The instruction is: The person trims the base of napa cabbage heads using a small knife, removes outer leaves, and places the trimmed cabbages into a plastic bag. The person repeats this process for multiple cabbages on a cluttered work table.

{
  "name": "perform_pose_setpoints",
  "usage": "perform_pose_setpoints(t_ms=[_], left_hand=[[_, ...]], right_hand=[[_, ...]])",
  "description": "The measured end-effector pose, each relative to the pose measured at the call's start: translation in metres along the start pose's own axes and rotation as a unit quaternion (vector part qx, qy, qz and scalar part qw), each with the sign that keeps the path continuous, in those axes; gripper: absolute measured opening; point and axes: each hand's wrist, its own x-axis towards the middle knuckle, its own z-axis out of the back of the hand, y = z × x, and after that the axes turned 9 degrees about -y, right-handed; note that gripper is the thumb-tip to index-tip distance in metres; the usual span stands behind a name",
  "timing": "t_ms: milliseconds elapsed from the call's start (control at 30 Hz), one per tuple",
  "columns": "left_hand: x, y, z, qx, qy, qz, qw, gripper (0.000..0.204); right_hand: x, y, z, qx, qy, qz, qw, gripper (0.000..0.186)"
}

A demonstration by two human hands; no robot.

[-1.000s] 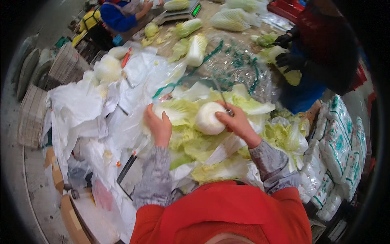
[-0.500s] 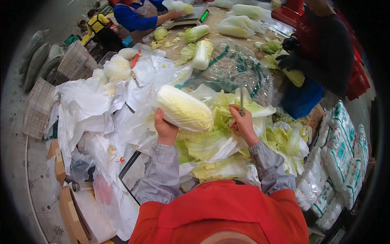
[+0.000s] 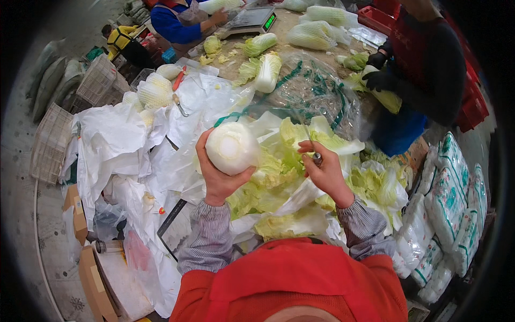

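A napa cabbage [image 3: 233, 146] sits in my left hand [image 3: 214, 180], its round white base turned toward me and my fingers wrapped around its side and underside. To the right, my right hand [image 3: 322, 170] grips a knife [image 3: 315, 156] by its metal handle, with the thin blade pointing up and away. Beneath both hands lies a heap of pale green loose leaves [image 3: 284, 198] with white sheets among them.
Cabbages [image 3: 265, 72], a scale [image 3: 248, 24], clear plastic [image 3: 316, 91] and another knife [image 3: 179, 106] lie ahead. White paper [image 3: 112, 139] covers the left. Co-workers stand far left and at right [image 3: 424, 64]. Packaged bundles [image 3: 445, 182] are stacked at right; crates [image 3: 48, 142] at left.
The cabbage has turned from lengthwise across my view to base toward me, held in my left hand. My right hand and knife have tilted slightly. The back co-worker's hands have shifted with a cabbage.
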Motion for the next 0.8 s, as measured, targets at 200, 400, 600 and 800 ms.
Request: perform_pose_setpoints(t_ms=[200,400,600,800], left_hand=[[0.005,-0.012,-0.018,0.131,0.033,-0.153,0.979,0.107],[0.002,-0.002,-0.017,0.187,0.038,-0.198,0.962,0.105],[-0.006,0.0,-0.019,0.172,0.047,-0.119,0.977,0.104],[-0.025,-0.003,-0.031,0.137,0.148,-0.1,0.974,0.108]], right_hand=[[-0.019,0.03,-0.016,-0.126,0.084,0.131,0.98,0.035],[-0.02,0.024,-0.018,-0.143,0.109,0.106,0.978,0.031],[-0.038,0.029,-0.006,-0.015,0.075,0.035,0.996,0.035],[-0.004,0.028,-0.002,0.175,0.146,-0.083,0.97,0.045]])
